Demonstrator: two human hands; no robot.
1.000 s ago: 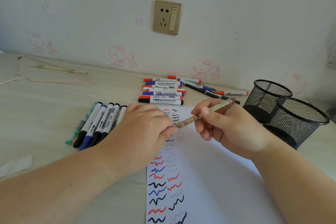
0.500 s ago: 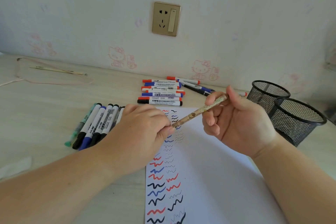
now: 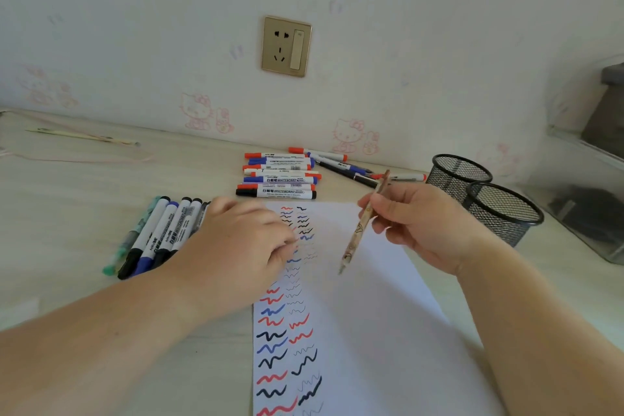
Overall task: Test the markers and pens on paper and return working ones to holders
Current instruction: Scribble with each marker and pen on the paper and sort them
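Two hands, the left hand and the right hand, work over one sheet of paper. One patterned pen is in use. Two black mesh holders stand together. One wall socket is visible. The markers overlap too closely to count exactly.

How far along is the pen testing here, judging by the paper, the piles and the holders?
Well underway: the paper carries two columns of red, blue and black squiggles. In hand: the right hand holds a patterned pen, tip down above the sheet, while the left hand rests on the paper's edge. Left: stacked markers by the wall, a row on the left, and nothing visible in the mesh holders.
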